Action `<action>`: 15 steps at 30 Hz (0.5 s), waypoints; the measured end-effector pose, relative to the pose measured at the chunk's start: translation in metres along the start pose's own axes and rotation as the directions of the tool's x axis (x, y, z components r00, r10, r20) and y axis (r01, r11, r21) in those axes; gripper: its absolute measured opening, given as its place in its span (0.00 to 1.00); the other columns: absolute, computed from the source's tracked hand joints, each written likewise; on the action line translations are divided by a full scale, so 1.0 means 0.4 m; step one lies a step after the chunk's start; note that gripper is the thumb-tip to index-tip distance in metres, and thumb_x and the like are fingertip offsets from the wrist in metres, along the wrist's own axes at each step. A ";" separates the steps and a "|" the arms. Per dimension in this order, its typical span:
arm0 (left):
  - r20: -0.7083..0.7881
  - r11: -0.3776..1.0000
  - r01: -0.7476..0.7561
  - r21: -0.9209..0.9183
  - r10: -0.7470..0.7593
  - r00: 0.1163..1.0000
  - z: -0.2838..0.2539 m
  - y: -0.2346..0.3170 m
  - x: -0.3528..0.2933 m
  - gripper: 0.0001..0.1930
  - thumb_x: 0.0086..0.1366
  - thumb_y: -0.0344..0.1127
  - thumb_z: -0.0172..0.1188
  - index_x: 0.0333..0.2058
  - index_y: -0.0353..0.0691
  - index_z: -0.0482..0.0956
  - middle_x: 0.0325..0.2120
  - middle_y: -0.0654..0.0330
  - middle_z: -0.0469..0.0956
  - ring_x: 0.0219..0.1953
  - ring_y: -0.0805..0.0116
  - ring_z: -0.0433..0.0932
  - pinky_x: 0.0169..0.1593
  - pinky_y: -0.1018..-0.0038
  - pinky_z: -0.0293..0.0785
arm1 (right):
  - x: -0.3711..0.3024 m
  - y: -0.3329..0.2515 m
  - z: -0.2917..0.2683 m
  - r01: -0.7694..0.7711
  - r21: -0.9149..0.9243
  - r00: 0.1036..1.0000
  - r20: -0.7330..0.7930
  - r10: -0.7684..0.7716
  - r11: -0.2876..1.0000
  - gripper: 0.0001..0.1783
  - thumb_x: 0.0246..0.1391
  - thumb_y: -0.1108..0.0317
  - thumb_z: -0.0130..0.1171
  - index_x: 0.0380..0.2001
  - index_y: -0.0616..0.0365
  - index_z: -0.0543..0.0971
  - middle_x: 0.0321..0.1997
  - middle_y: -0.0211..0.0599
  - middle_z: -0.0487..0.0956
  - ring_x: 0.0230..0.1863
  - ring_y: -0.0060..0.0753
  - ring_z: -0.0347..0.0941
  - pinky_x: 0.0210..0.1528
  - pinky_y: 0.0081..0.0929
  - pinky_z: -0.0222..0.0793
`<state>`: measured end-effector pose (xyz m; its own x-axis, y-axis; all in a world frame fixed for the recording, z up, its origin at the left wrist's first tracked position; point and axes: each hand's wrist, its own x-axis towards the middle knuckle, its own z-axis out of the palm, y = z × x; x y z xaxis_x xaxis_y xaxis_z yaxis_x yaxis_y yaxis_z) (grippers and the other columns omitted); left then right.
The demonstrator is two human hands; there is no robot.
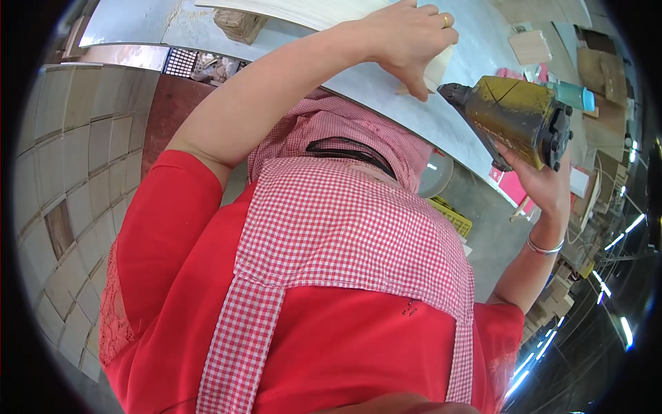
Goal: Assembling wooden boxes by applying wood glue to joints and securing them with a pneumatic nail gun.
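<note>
My right hand [545, 185] is closed round the handle of a yellow-and-black pneumatic nail gun [512, 114]. The gun's nose points left, close to my left thumb and a little above the table. My left hand [408, 43], with a ring on one finger, reaches over a small pale wooden piece [438, 67] on the grey-blue worktable [358, 74]. Its thumb is on the near side and its fingers curl over the far side, closed on the piece, most of which the hand hides. Beyond my left forearm lies a long pale wooden board [296, 10].
Tall stacks of wooden blocks [83, 152] rise on the left. A bundle of brown wood [238, 26] sits at the table's far left. On the right are a square wooden block [530, 47] and a blue-capped bottle [574, 95]. A yellow packet [451, 217] is below the table edge.
</note>
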<state>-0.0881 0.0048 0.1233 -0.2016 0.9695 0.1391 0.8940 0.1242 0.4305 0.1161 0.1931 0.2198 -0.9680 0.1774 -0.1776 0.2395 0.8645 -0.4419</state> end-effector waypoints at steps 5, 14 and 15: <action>0.010 1.000 0.013 0.009 -0.014 1.000 -0.005 0.004 -0.002 0.37 0.39 0.51 0.75 0.43 0.29 0.74 0.44 0.44 0.73 0.51 0.49 0.71 0.54 0.58 0.67 | 0.015 -0.025 0.009 0.048 -0.030 0.998 -0.048 -0.049 0.998 0.24 0.41 0.67 0.76 0.41 0.68 0.78 0.38 0.42 0.83 0.38 0.33 0.80 0.44 0.30 0.73; -0.051 0.814 0.241 0.529 -0.253 0.966 0.025 0.076 -0.003 0.37 0.39 0.51 0.75 0.42 0.29 0.75 0.45 0.43 0.73 0.51 0.49 0.71 0.54 0.58 0.67 | 0.013 0.012 0.012 0.028 -0.069 0.998 -0.056 -0.032 0.997 0.27 0.41 0.66 0.77 0.43 0.67 0.76 0.43 0.43 0.81 0.41 0.32 0.80 0.45 0.30 0.73; -0.034 0.916 0.170 0.362 -0.170 0.985 0.027 0.038 0.000 0.36 0.39 0.51 0.75 0.42 0.29 0.75 0.44 0.43 0.73 0.51 0.49 0.71 0.54 0.58 0.67 | 0.014 0.007 0.012 0.012 -0.035 0.999 -0.052 -0.014 0.999 0.28 0.41 0.66 0.77 0.44 0.67 0.76 0.43 0.42 0.81 0.41 0.32 0.79 0.46 0.29 0.74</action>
<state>-0.0702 0.0090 0.1200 -0.3640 0.9266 0.0945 0.9298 0.3556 0.0950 0.1116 0.1941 0.2132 -0.9739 0.1892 -0.1255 0.2247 0.8824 -0.4134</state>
